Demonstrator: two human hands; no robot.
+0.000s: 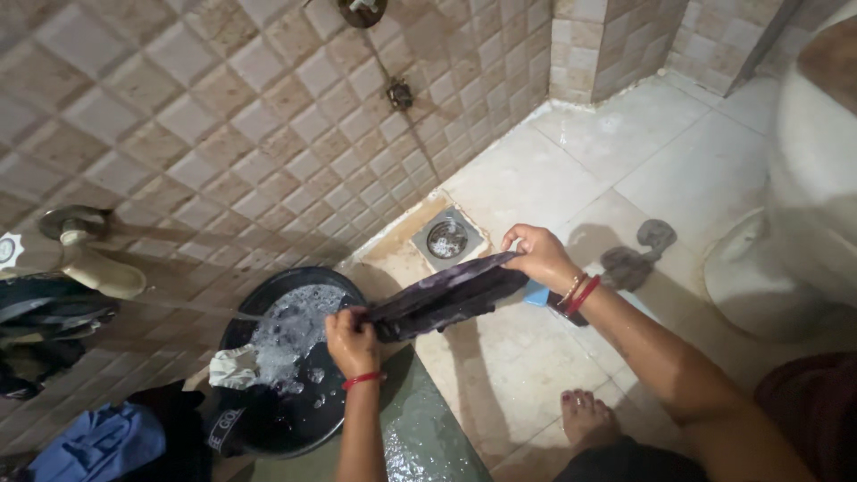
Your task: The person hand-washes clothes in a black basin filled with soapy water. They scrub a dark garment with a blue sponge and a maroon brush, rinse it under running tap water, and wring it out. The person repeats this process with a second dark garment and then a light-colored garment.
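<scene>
Hands stretch a dark purple wet cloth [446, 299] between them above the pale tiled bathroom floor [544, 178]. The left hand [353, 344], with a red thread at its wrist, is closed tight on one end of the cloth, just over the rim of a round black plastic basin [259, 428] filled with soapy, foaming water. The right hand [540, 254], wearing red and gold bangles, pinches the other end, fingers curled around the fabric's edge. The cloth hangs taut and nearly level, running from the basin's right rim toward the square metal floor drain [448, 239], which sits near the foot of the beige tiled wall [223, 134]. A small blue block [536, 295] shows just under the right wrist. A bare foot [585, 415] rests on the floor near the lower edge. A white rag [234, 366] lies against the basin's left rim, and blue fabric [98, 446] is heaped in the lower left corner. A pale tap [94, 268] juts from the wall at the left.
</scene>
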